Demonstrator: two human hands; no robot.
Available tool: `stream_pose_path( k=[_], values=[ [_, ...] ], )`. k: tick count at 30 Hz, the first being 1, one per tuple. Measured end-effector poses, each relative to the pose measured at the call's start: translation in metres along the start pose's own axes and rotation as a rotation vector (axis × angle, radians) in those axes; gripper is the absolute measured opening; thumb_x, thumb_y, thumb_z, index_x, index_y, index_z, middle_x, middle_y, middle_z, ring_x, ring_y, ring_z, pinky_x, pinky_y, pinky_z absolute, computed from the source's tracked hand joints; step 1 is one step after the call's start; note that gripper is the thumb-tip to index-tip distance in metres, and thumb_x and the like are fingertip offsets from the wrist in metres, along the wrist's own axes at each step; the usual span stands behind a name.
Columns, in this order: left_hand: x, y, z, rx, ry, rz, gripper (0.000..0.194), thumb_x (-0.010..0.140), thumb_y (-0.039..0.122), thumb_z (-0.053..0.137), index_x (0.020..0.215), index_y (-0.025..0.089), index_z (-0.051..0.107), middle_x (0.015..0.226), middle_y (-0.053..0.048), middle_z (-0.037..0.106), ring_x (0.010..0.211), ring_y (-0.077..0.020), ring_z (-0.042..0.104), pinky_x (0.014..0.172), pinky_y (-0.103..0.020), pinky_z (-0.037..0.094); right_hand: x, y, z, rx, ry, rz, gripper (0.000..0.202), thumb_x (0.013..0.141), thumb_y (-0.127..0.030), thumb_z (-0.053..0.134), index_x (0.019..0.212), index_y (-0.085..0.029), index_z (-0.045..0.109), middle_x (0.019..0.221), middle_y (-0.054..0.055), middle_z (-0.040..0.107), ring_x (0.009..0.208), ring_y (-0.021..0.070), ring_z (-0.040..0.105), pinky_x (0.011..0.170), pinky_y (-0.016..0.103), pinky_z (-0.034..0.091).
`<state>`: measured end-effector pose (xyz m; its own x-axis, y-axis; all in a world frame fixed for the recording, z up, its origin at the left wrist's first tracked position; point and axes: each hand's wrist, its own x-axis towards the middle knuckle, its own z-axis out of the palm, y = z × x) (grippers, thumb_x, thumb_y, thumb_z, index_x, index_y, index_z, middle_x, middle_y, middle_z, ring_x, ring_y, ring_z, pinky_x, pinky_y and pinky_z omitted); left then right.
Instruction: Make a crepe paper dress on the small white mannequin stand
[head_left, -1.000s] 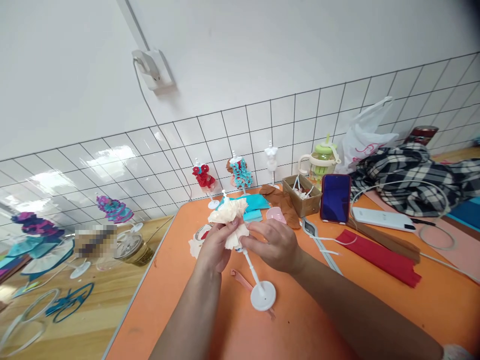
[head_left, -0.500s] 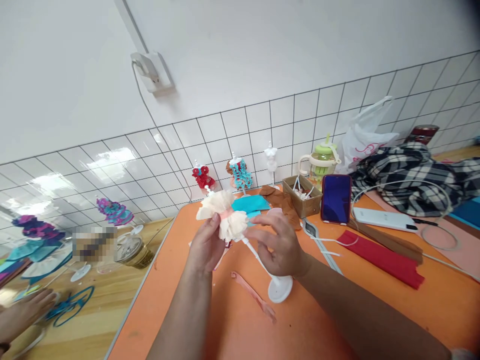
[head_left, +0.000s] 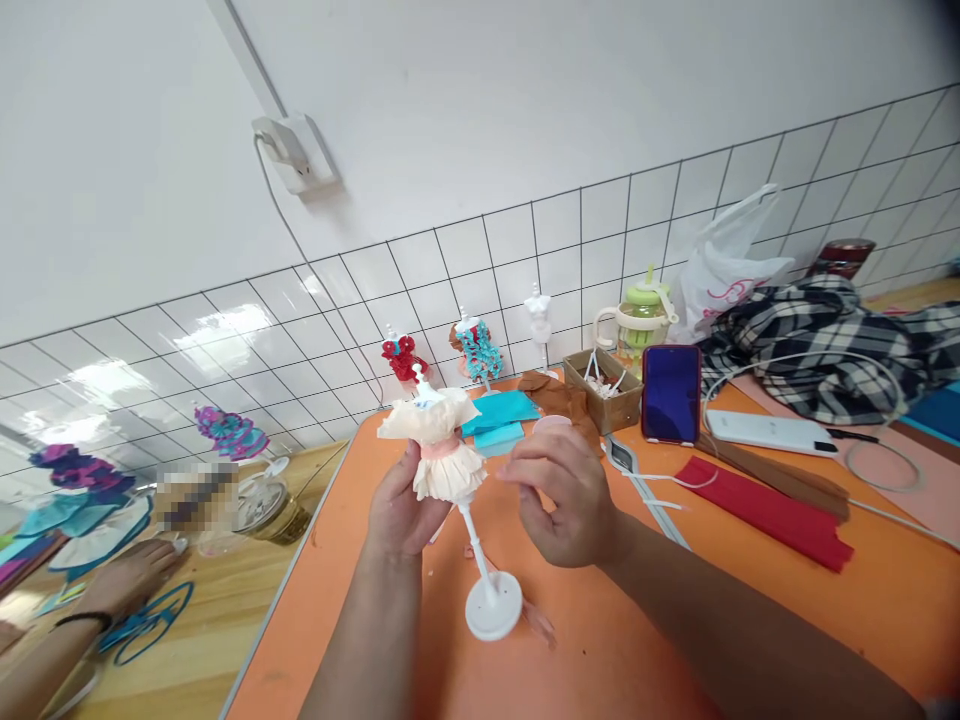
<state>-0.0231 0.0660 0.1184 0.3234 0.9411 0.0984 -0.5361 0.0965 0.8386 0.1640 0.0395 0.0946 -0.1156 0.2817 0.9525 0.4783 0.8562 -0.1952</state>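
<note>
My left hand (head_left: pixel 405 500) is closed around the back of a miniature dress form. The form wears a cream crepe-paper dress (head_left: pixel 450 475) with ruffled top and skirt and a pink band at the waist. Its white stand (head_left: pixel 493 608) tilts toward me above the orange table. To the right of the skirt, my right hand (head_left: pixel 566 495) hovers with loosely curled fingers, thumb apart, and nothing visible in it. A pink paper strip (head_left: pixel 538 622) lies on the table, partly hidden behind the stand's base.
Small forms in red (head_left: pixel 403 357) and turquoise (head_left: pixel 480 350) dresses stand by the wall, beside a bare white form (head_left: pixel 538 318). To the right are a cardboard box (head_left: pixel 611 405), a phone (head_left: pixel 671 393) and red paper (head_left: pixel 765 515). At left, another person's hand (head_left: pixel 142 570) rests on a wooden table.
The dress form has turned more upright, its base swinging left and toward me. My right hand has drawn slightly away from the skirt. The other person's hand has moved further into view.
</note>
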Motion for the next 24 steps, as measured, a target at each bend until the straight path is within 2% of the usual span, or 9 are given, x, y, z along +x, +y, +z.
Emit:
stream_pose_path(
  k=[3,7,12,14,16,18,20,22,24],
  values=[
    [0.0,-0.002,-0.001,0.052,-0.021,-0.055,0.043,0.076,0.048,0.063,0.108,0.02,0.065,0.104,-0.009,0.067,0.105,-0.0298,0.059,0.085,-0.039,0.047,0.003,-0.002,0.001,-0.077,-0.083,-0.022,0.032,0.078,-0.017,0.055,0.107,-0.028,0.06,0.101,0.002,0.064,0.09,0.0179,0.056,0.084,0.036,0.041],
    [0.0,-0.006,-0.007,0.111,-0.053,-0.082,0.041,0.07,0.046,0.069,0.098,0.017,0.068,0.1,-0.01,0.068,0.101,-0.0317,0.061,0.081,-0.039,0.049,0.003,0.0,0.002,-0.174,-0.12,-0.053,0.025,0.081,-0.014,0.057,0.097,-0.031,0.064,0.097,-0.002,0.068,0.089,0.0161,0.056,0.085,0.034,0.039],
    [-0.001,-0.001,-0.017,0.161,-0.062,-0.023,0.048,0.062,0.039,0.078,0.104,0.019,0.066,0.095,-0.01,0.07,0.099,-0.0319,0.062,0.08,-0.039,0.049,0.001,0.001,-0.001,-0.03,-0.108,-0.045,0.024,0.077,-0.015,0.055,0.096,-0.027,0.063,0.097,0.001,0.067,0.088,0.0183,0.057,0.085,0.038,0.04],
    [-0.001,0.001,-0.02,0.171,-0.048,0.007,0.052,0.058,0.036,0.081,0.105,0.02,0.065,0.093,-0.009,0.07,0.099,-0.0321,0.061,0.08,-0.039,0.048,0.003,-0.001,0.0,0.068,-0.091,0.092,0.025,0.078,-0.021,0.055,0.102,-0.025,0.06,0.098,0.004,0.065,0.091,0.0204,0.057,0.085,0.039,0.041],
    [-0.002,0.0,-0.021,0.191,-0.051,-0.007,0.052,0.055,0.034,0.083,0.103,0.02,0.066,0.091,-0.009,0.07,0.096,-0.0321,0.062,0.078,-0.039,0.048,0.005,-0.002,0.002,0.183,-0.128,0.341,0.035,0.076,-0.03,0.061,0.11,-0.023,0.055,0.103,0.006,0.062,0.096,0.0224,0.056,0.085,0.039,0.044],
    [-0.001,-0.004,-0.021,0.225,-0.064,-0.08,0.047,0.059,0.035,0.081,0.101,0.017,0.067,0.087,-0.01,0.07,0.09,-0.0308,0.063,0.074,-0.037,0.047,0.006,-0.001,0.006,0.342,-0.253,0.599,0.048,0.072,-0.037,0.068,0.114,-0.023,0.052,0.11,0.007,0.06,0.101,0.0231,0.055,0.086,0.039,0.045],
    [0.001,-0.01,-0.018,0.251,-0.077,-0.151,0.041,0.066,0.036,0.077,0.1,0.014,0.068,0.086,-0.012,0.07,0.085,-0.0286,0.064,0.071,-0.035,0.046,0.006,0.003,0.01,0.51,-0.362,0.796,0.05,0.07,-0.039,0.071,0.114,-0.023,0.053,0.114,0.007,0.06,0.104,0.0226,0.056,0.088,0.039,0.045],
    [0.003,-0.015,-0.014,0.255,-0.085,-0.183,0.038,0.071,0.035,0.074,0.102,0.013,0.067,0.088,-0.013,0.07,0.084,-0.0271,0.064,0.071,-0.033,0.045,0.004,0.009,0.013,0.629,-0.345,0.941,0.058,0.069,-0.037,0.073,0.12,-0.025,0.05,0.116,0.007,0.059,0.103,0.0216,0.057,0.088,0.039,0.047],
    [0.005,-0.018,-0.009,0.238,-0.079,-0.168,0.04,0.073,0.033,0.073,0.107,0.014,0.065,0.094,-0.013,0.069,0.086,-0.0262,0.064,0.071,-0.031,0.045,0.002,0.015,0.015,0.706,-0.261,1.054,0.075,0.066,-0.037,0.075,0.131,-0.028,0.039,0.114,0.007,0.059,0.099,0.0204,0.059,0.082,0.037,0.05]
  ],
)
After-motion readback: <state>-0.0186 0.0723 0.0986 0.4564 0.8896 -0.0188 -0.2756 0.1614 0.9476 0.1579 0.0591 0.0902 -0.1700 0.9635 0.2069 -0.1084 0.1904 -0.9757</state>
